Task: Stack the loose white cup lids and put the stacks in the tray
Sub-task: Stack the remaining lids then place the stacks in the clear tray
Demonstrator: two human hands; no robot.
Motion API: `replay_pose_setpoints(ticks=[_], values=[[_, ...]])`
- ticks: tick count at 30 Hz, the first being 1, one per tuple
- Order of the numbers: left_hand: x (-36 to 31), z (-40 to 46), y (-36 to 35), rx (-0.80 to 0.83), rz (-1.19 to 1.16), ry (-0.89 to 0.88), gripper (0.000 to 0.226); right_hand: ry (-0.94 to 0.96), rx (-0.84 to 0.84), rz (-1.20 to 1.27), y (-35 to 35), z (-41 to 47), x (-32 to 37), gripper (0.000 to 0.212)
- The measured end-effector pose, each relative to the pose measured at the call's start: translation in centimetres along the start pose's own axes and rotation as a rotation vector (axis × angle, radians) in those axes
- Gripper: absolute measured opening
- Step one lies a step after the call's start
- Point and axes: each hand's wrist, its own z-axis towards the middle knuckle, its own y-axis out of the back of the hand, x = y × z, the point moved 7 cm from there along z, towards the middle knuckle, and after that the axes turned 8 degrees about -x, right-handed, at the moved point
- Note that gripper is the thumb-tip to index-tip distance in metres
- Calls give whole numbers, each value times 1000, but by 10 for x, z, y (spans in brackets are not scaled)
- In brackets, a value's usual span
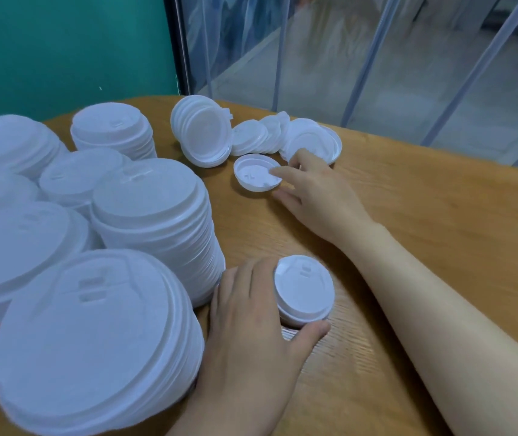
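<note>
Seven tall stacks of white lids [154, 215] crowd the left half of the wooden desk [424, 221], dome side up, sip holes visible on several. Largest in view is the near stack [94, 341]. Beyond these, a short stack [202, 133] lies tipped on its edge, with a row of loose lids [267, 133] leaning just beside it toward the far desk edge.

Left hand [251, 335]: grip curled around a small stack of lids [303, 289] standing on the desk, thumb on the near side, fingers on the left side; top lid dome up.

Right hand [314, 190]: reaches across, fingers extended, grip fairly wide; the fingertips [278, 174] touch the rim of a single lid [256, 173] lying inverted, hollow side up. Whether it is pinched, cannot tell.

No tray is visible.
</note>
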Motion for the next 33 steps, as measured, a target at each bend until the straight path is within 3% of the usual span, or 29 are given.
replay_pose_setpoints(ticks=[3,7,11,17,22,27,28,31,33], values=[[1,2,-2,-16,21,-21,70,65,-51,7,-4,1,2,13],[1,3,-3,-13,13,-24,72,80,-147,72,17,-5,3,13],[1,3,-1,-7,6,-19,73,-133,-181,383,58,-36,-4,11],[-1,1,-2,37,24,1,72,-515,-42,657,72,-67,-33,20],[-2,2,1,2,18,-4,69,-680,29,574,61,-75,-54,19],[-4,1,2,-8,7,-23,68,-589,2,379,58,-76,-52,14],[-4,1,3,-8,6,-25,68,-564,12,346,56,-76,-51,24],[-4,2,2,-6,5,-22,68,-433,126,218,46,-80,-44,79],[-4,2,2,-11,3,-20,68,-385,148,212,44,-81,-37,85]])
